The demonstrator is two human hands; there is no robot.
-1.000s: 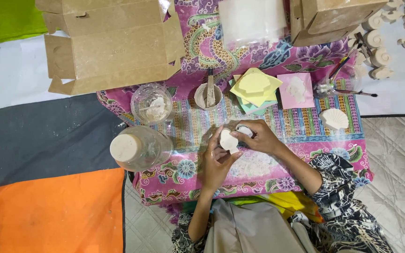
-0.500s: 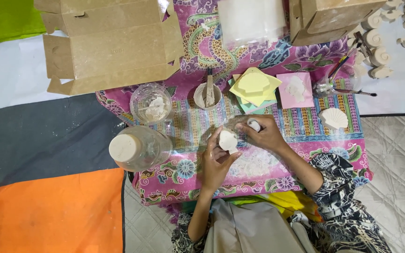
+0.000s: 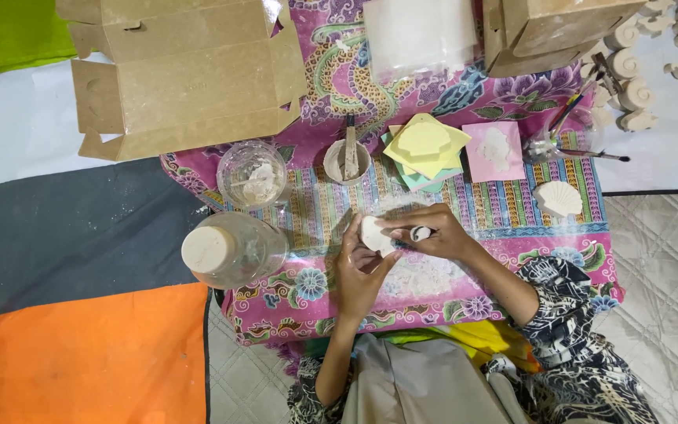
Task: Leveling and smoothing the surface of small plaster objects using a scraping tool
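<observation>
White and small, a flat plaster piece (image 3: 373, 235) sits in the left hand (image 3: 359, 271), just above the pink flowery cloth (image 3: 292, 302) that covers the tabletop. The grip of that hand is curled round the piece from below and holds it. The right hand (image 3: 433, 234) comes in from the other side. Its grip is pressed on a little white roll (image 3: 420, 233), and its fingertips touch the edge of the plaster piece.

Near the left hand stands a big clear jar with a white lid (image 3: 233, 250). Behind the jar is a clear glass bowl (image 3: 253, 174) with white bits in it. A small round cup (image 3: 347, 162) with a stick in it sits beside a pile of yellow and green paper squares (image 3: 425, 148). Next to the pile is a pink square (image 3: 494, 151) with a white shape on it. A white shell shape (image 3: 559, 199) lies on the cloth, well apart from the hands. Brown cardboard boxes (image 3: 186, 74) lie open at the far side
</observation>
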